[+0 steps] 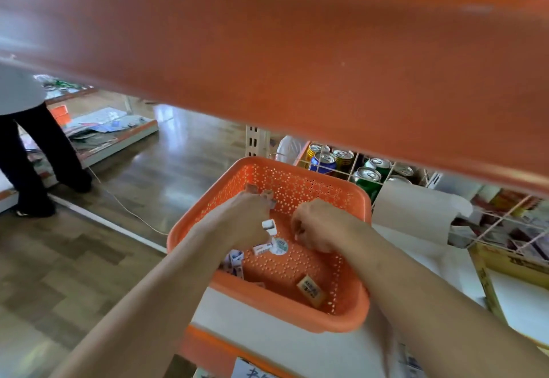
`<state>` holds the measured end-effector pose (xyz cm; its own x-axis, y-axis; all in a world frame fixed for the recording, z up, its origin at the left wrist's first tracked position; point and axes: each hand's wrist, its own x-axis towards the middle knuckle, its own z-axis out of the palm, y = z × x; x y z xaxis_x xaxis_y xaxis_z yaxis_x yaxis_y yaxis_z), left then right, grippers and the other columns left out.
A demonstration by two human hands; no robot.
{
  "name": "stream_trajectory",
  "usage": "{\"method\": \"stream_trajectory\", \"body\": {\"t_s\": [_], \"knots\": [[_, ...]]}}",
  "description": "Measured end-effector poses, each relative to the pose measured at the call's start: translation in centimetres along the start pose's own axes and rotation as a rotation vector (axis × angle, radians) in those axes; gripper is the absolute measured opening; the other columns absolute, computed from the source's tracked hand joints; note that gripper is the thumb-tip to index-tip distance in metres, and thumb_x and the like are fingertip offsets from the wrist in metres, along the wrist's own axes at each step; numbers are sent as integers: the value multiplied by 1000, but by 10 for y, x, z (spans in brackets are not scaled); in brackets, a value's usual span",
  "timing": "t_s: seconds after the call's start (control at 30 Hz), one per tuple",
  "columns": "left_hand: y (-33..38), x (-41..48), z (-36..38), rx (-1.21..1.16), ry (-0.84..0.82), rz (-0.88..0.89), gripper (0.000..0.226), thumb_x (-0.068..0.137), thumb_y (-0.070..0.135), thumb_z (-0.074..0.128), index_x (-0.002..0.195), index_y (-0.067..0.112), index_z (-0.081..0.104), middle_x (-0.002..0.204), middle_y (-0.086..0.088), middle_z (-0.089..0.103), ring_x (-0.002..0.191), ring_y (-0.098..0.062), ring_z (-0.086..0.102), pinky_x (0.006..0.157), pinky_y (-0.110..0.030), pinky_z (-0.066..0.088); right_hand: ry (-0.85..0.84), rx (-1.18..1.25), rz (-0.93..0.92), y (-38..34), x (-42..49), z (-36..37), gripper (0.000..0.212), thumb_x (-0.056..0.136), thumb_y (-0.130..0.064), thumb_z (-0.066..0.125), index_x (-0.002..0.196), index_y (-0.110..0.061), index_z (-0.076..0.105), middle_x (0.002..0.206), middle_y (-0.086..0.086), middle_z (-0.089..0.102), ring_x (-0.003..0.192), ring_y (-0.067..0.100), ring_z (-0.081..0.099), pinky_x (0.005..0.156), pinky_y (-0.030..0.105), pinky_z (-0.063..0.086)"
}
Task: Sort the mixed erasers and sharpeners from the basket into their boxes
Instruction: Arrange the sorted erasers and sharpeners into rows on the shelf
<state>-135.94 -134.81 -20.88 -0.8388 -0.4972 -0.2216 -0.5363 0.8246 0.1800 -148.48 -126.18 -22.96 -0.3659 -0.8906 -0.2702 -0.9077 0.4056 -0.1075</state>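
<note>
Orange basket (pixel 350 315) sits on white shelf (pixel 237 315). Left hand (pixel 248 220) in basket, fingers curled, clamped on small white block (pixel 269 226). Right hand (pixel 316 227) fisted beside it; contents unclear. White erasers (pixel 234 260) lie at basket's left, 1 tan eraser (pixel 310 290) near right.

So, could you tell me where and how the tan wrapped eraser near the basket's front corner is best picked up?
Pinch the tan eraser across its two long edges, coming from above. It lies roughly flat and alone on the basket floor, close to the near wall, so a sideways approach looks blocked.
</note>
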Motion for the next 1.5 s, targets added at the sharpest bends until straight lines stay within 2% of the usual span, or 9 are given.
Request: {"method": "stream_trajectory", "body": {"t_s": [0.07,0.17,0.37,0.47,0.57,0.83,1.1,1.33,1.5], "knots": [[0,-1,4,-150,122,42,16,85,26,71,98,22,63,87,-1,60,68,-9,56,46,-29,37,70,151,-4,2,-10,-6,24,94,-27,51,110,-14,64,109,6,65,99,23,61,84,34,49],[3,-5,9,-313,279,111,26,80,29,75,67,33,52,62,13,49,50,-2,43,43,-13,31,327,422,7,8,-38,-14,37,83,-49,52,99,-19,67,97,-4,66,90,16,61,82,36,50],[51,-20,17,-414,474,294,10,82,37,70,85,28,69,63,13,58,59,-3,54,53,-14,40,580,692,204,50,-112,-10,61,70,-63,39,83,-10,67,68,7,67,63,22,65,69,43,56],[92,-30,19,-464,476,406,5,83,33,70,87,31,68,56,13,56,56,0,51,51,-15,38,698,893,214,75,-153,0,20,89,-38,57,77,-23,65,64,-2,67,50,14,63,53,30,54],[141,-35,29,-566,411,515,12,85,32,69,97,33,69,53,21,57,50,2,53,48,-11,36,730,1033,262,101,-196,19,10,90,-18,62,84,-23,67,66,1,66,52,16,64,54,26,53],[261,-36,76,-576,223,647,18,89,41,60,96,26,68,53,14,51,56,0,51,51,-12,33,736,1014,510,169,-295,71,22,83,-15,72,99,-29,68,86,-16,63,85,16,68,83,39,55],[331,-54,98,-571,109,644,18,87,41,65,103,34,62,71,18,60,69,3,59,59,-18,46,753,942,562,207,-358,92,23,84,-8,70,78,-30,65,74,-21,67,65,0,61,63,18,46],[372,-63,114,-586,85,588,16,87,41,64,102,38,60,81,18,60,78,5,58,66,-19,49,729,886,544,239,-386,97,7,81,-27,70,78,-27,64,71,-8,64,66,10,58,61,28,48],[395,-71,120,-518,133,514,16,89,45,59,105,43,58,80,28,54,81,13,52,64,-2,39,648,814,532,260,-401,101,12,81,-25,71,80,-34,63,76,-11,63,71,8,60,67,26,52]]}}
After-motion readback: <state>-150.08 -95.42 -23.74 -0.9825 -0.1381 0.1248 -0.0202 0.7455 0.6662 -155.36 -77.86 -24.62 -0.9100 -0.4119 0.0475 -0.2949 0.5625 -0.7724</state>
